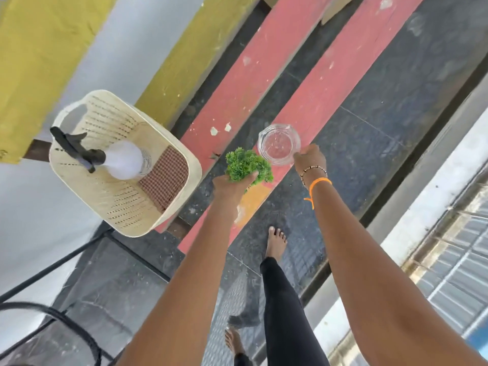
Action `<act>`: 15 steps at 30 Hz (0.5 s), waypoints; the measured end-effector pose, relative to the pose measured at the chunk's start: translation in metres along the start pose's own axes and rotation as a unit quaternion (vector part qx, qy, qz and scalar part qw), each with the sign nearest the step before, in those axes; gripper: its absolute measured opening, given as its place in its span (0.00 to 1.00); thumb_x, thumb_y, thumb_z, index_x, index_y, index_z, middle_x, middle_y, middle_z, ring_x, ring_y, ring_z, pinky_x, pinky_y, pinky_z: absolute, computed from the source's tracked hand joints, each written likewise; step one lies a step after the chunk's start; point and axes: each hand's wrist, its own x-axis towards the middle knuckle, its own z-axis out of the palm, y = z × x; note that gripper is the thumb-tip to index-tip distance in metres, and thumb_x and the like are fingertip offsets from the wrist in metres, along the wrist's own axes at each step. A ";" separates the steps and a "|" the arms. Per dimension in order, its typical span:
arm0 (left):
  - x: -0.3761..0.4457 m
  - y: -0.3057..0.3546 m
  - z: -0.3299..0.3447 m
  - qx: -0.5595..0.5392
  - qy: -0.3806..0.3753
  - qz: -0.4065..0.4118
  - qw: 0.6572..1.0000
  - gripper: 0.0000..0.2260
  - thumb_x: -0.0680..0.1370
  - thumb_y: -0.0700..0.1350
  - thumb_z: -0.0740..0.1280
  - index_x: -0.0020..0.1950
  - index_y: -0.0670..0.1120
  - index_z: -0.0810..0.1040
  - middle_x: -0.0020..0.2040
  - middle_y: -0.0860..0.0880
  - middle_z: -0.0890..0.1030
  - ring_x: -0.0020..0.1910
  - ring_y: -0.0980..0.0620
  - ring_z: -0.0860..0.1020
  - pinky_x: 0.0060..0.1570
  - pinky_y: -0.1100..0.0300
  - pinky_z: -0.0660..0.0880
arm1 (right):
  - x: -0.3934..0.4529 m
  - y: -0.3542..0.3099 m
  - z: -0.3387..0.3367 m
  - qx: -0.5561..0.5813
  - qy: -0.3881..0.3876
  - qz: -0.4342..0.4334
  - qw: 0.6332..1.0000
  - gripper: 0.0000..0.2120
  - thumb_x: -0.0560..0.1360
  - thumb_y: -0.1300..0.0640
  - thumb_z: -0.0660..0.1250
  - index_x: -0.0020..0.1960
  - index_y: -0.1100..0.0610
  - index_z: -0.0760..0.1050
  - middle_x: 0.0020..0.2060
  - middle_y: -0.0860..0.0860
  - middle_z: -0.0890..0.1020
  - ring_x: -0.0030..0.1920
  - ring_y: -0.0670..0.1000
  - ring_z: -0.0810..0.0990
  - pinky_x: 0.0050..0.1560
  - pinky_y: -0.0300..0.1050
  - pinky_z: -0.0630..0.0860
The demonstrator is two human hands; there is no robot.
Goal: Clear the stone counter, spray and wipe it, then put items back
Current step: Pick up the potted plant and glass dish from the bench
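My left hand [231, 184] is shut around a small green artificial plant [247, 165], held out in front of me. My right hand [310, 157] pinches the rim of a clear glass jar [278, 143], seen from above and held just right of the plant. To the left, a cream plastic basket [169, 207] holds a white spray bottle [124, 161] with a black trigger and a folded brown checked cloth [166, 178]. The stone counter itself is not clearly in view.
Pink-painted steps [264, 72] and dark stone floor [369, 128] lie below my hands. My bare feet and black leggings [282, 307] show at the bottom. Black metal bars [52, 268] stand at lower left, a yellow and white wall at upper left, a railing at right.
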 end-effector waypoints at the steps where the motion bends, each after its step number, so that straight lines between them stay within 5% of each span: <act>1: 0.004 0.001 0.003 -0.014 0.002 -0.007 1.000 0.36 0.65 0.50 0.77 0.66 0.41 0.64 0.61 0.45 0.72 0.63 0.42 0.70 0.64 0.48 0.69 | 0.001 -0.002 0.003 -0.016 -0.003 0.004 1.000 0.17 0.76 0.59 0.60 0.63 0.63 0.67 0.62 0.62 0.75 0.62 0.61 0.74 0.59 0.49 0.70; 4: 0.010 0.005 0.011 -0.083 0.008 0.004 0.997 0.24 0.65 0.46 0.77 0.54 0.46 0.69 0.50 0.49 0.74 0.56 0.45 0.72 0.52 0.53 0.73 | 0.010 0.001 0.011 -0.017 0.014 0.006 1.000 0.17 0.75 0.58 0.61 0.62 0.63 0.69 0.60 0.61 0.76 0.60 0.61 0.75 0.58 0.51 0.71; 8: 0.019 0.007 0.014 -0.139 -0.020 -0.002 0.990 0.36 0.66 0.43 0.77 0.69 0.45 0.62 0.68 0.46 0.69 0.64 0.43 0.69 0.51 0.50 0.76 | 0.012 0.001 0.011 0.013 0.034 -0.016 0.999 0.03 0.73 0.58 0.63 0.42 0.57 0.71 0.45 0.57 0.77 0.49 0.57 0.76 0.50 0.48 0.73; 10: 0.021 0.008 0.012 -0.144 -0.027 0.004 0.989 0.35 0.65 0.42 0.77 0.68 0.46 0.64 0.67 0.47 0.71 0.62 0.45 0.71 0.52 0.50 0.77 | 0.010 0.002 0.011 0.024 0.030 -0.024 0.999 0.13 0.72 0.58 0.64 0.33 0.53 0.63 0.41 0.56 0.75 0.46 0.57 0.77 0.51 0.49 0.76; 15: 0.025 0.007 0.010 -0.041 0.030 0.047 0.998 0.31 0.65 0.52 0.75 0.65 0.45 0.70 0.60 0.48 0.75 0.57 0.47 0.73 0.60 0.47 0.74 | -0.001 0.008 0.013 0.144 0.027 -0.015 0.989 0.14 0.72 0.61 0.65 0.33 0.53 0.63 0.42 0.57 0.75 0.49 0.63 0.82 0.49 0.58 0.81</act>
